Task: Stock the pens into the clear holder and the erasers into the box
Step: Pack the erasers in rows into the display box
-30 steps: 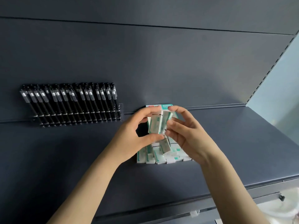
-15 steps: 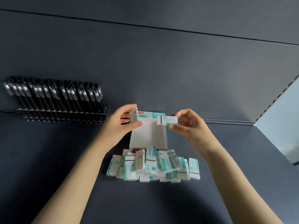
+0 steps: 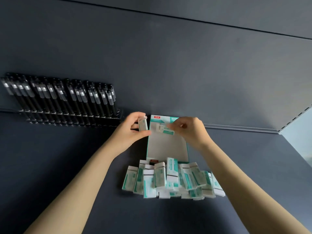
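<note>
An open white-and-teal box (image 3: 167,146) lies on the dark shelf against the back wall. In front of it sits a pile of several wrapped erasers (image 3: 170,179). My left hand (image 3: 133,130) pinches one upright eraser (image 3: 143,125) just left of the box's far end. My right hand (image 3: 189,130) holds another eraser (image 3: 166,130) sideways over the far end of the box. To the left, several black pens (image 3: 62,97) stand in the clear holder (image 3: 74,118).
The dark shelf surface (image 3: 67,166) stretches left and right of the pile. A dark back wall (image 3: 168,65) rises behind the box. A pale slotted upright (image 3: 297,115) bounds the shelf at the right.
My hands came apart, each with one eraser. My right hand lowered its eraser to the far end of the box. The view shifted, showing the whole pile.
</note>
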`<move>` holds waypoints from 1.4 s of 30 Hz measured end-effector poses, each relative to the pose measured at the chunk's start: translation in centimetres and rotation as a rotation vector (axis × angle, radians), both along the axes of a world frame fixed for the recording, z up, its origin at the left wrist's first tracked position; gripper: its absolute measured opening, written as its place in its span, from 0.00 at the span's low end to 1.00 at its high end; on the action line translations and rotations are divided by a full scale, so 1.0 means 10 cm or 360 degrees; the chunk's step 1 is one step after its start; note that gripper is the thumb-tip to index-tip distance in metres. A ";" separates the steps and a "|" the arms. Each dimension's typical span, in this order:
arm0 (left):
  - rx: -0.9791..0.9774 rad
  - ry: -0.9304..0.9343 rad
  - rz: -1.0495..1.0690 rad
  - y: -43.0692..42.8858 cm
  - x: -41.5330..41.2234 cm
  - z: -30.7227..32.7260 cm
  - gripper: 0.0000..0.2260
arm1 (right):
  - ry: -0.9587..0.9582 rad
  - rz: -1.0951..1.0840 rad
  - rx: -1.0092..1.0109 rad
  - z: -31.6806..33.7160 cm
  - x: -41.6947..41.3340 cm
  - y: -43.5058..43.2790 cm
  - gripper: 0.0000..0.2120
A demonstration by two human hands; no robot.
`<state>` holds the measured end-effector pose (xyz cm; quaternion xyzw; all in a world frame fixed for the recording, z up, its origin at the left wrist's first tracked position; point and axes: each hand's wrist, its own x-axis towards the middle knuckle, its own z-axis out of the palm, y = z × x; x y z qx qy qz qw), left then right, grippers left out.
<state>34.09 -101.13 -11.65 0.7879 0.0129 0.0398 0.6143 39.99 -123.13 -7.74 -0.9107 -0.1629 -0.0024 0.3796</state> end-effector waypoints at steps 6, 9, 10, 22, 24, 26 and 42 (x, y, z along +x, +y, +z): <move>0.0248 0.0004 -0.0153 0.01 0.04 -0.05 0.24 | -0.0059 0.0008 -0.0282 -0.13 0.10 0.15 0.07; 0.0244 0.0026 -0.0175 0.03 0.04 -0.03 0.25 | -0.0098 -0.0076 -0.0274 -0.18 0.11 0.18 0.04; 0.0248 0.0034 -0.0188 0.03 0.04 -0.03 0.25 | -0.0110 -0.0076 -0.0271 -0.19 0.11 0.18 0.04; 0.0281 0.0089 -0.0240 0.04 0.03 0.02 0.23 | -0.0339 0.0186 -0.0542 -0.27 0.05 0.02 0.14; 0.0283 0.0092 -0.0246 0.04 0.03 0.03 0.23 | -0.0434 0.0195 -0.0621 -0.26 0.05 0.04 0.12; 0.0284 0.0098 -0.0246 0.04 0.03 0.03 0.23 | -0.0521 0.0203 -0.0701 -0.27 0.07 0.05 0.12; 0.0279 -0.0017 -0.0199 0.04 0.06 0.00 0.24 | -0.0359 0.0266 -0.0396 -0.27 0.19 0.14 0.11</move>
